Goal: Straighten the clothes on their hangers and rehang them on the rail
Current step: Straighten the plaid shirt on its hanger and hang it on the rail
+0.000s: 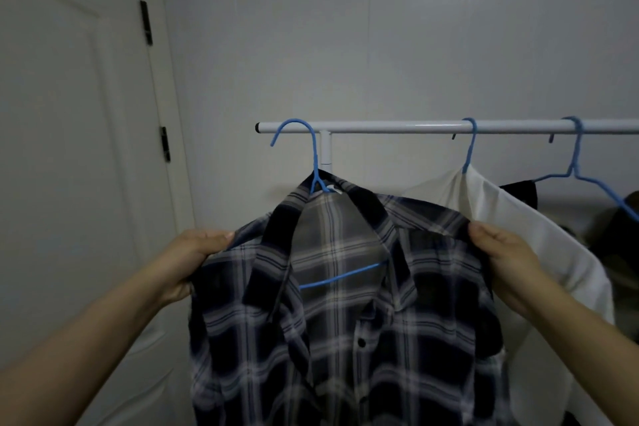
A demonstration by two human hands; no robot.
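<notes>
A dark blue and white plaid shirt (pixel 345 315) hangs on a blue wire hanger (pixel 313 162) whose hook sits over the left end of the white rail (pixel 380 127). My left hand (pixel 193 258) grips the shirt's left shoulder. Its right shoulder is pinched in my right hand (pixel 508 256). The collar lies open and the hanger's lower bar shows inside the neck. The shirt's lower part runs out of view.
A white garment (pixel 539 242) hangs on a second blue hanger (pixel 469 149) just right of the plaid shirt. A third blue hanger (pixel 575 162) with dark clothing is at the far right. A white door (pixel 69 183) stands at the left, a grey wall behind.
</notes>
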